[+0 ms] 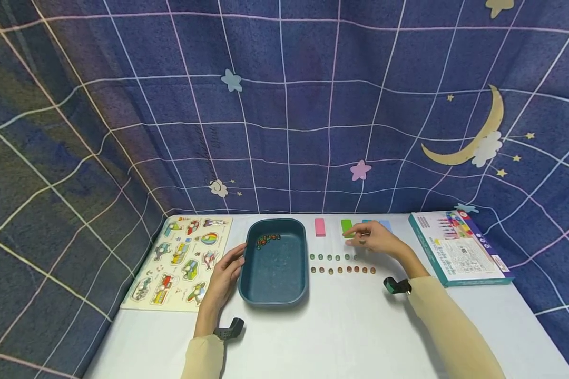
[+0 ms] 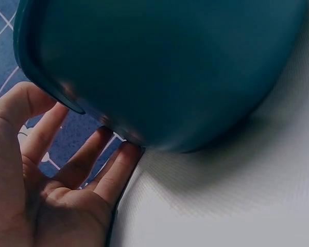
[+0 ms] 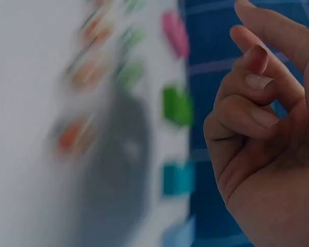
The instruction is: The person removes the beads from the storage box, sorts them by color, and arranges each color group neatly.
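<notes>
White table (image 1: 341, 337), teal tray (image 1: 294, 295) holding beads (image 1: 267, 240), left hand (image 1: 225, 279) beside

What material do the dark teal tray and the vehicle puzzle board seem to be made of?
The teal tray: probably matte plastic, given its smooth moulded rounded corners and lack of sharp glare. The puzzle board: likely pale wood or fibreboard, flat, with printed vehicle pieces.

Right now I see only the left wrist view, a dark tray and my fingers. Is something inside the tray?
Observer: Yes, a few small beads lie in the far corner of the teal tray.
Operator: Where is the right hand?
Observer: The right hand is above the table near the green block.
Operator: What lies left of me?
Observer: A vehicle puzzle board, beside the left hand.
</notes>
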`<action>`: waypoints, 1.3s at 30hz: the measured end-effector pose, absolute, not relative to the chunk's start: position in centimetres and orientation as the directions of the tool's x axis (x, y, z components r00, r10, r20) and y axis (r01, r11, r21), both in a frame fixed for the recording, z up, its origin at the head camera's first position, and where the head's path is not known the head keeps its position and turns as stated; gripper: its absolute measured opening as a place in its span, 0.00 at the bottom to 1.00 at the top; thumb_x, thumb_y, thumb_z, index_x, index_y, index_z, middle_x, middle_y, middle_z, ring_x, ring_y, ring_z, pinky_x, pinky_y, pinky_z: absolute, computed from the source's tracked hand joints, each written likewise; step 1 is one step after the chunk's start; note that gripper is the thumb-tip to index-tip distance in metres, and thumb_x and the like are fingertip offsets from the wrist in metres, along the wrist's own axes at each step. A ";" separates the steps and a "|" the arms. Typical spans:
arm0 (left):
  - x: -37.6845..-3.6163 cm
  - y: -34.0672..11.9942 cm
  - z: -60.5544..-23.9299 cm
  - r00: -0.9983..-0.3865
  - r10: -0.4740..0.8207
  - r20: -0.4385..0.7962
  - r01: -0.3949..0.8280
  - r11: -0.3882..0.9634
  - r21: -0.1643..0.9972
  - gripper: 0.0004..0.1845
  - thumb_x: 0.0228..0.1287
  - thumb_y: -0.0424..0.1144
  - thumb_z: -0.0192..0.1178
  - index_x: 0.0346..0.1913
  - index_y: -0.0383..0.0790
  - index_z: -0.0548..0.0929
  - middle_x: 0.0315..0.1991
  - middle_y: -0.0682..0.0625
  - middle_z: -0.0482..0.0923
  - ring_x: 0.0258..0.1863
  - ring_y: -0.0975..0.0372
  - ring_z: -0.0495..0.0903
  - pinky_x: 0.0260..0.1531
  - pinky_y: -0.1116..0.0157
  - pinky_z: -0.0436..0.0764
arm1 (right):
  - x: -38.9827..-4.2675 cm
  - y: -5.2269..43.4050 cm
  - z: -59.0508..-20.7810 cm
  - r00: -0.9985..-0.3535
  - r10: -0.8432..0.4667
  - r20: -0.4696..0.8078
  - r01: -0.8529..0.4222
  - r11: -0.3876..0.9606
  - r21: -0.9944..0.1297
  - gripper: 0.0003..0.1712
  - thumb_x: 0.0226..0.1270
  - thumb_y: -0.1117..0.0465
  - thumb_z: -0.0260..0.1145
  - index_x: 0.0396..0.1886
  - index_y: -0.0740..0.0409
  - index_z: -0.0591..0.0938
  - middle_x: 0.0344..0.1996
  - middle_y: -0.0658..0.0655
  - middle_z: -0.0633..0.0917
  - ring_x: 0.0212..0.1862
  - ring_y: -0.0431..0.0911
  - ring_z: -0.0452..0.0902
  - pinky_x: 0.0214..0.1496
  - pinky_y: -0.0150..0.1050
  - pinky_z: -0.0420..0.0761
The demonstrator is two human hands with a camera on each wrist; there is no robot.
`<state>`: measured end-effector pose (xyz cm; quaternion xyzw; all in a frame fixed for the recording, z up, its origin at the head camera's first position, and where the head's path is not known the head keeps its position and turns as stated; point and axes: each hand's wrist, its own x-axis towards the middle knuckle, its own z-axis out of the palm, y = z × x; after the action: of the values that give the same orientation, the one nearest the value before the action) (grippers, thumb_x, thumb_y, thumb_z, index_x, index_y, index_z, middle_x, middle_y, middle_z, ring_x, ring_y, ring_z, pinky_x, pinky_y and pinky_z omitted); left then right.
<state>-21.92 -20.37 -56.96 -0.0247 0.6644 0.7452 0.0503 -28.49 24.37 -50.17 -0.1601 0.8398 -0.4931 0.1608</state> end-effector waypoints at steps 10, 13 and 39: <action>-21.8 -20.4 -56.9 -0.994 0.039 -0.098 -0.101 -0.105 0.989 0.27 0.78 0.37 0.59 0.76 0.40 0.74 0.76 0.39 0.71 0.59 0.70 0.83 0.58 0.75 0.84 | -30.2 11.1 -45.6 -0.830 -0.557 0.029 -0.241 0.312 -0.919 0.19 0.72 0.60 0.72 0.58 0.65 0.87 0.21 0.50 0.78 0.20 0.41 0.66 0.24 0.36 0.69; -21.8 -20.5 -56.9 -0.995 0.033 -0.091 -0.094 -0.103 0.990 0.27 0.78 0.37 0.59 0.76 0.40 0.74 0.76 0.38 0.70 0.59 0.71 0.83 0.57 0.75 0.85 | -30.7 7.1 -46.1 -0.830 -0.555 0.045 -0.282 0.349 -0.894 0.19 0.71 0.58 0.74 0.56 0.65 0.88 0.20 0.49 0.79 0.20 0.40 0.67 0.24 0.33 0.68; -21.8 -20.5 -57.0 -0.995 0.059 -0.080 -0.087 -0.118 0.989 0.27 0.77 0.36 0.58 0.76 0.40 0.73 0.77 0.40 0.70 0.62 0.69 0.81 0.60 0.73 0.83 | -31.5 0.6 -50.6 -0.836 -0.549 -0.024 -0.356 0.575 -0.737 0.09 0.66 0.59 0.78 0.44 0.55 0.93 0.24 0.49 0.88 0.23 0.34 0.74 0.27 0.26 0.73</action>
<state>-21.81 -20.54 -56.97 -0.0104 0.6622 0.7477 0.0489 -31.55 0.62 -50.58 -0.2575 0.8783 -0.3826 0.1257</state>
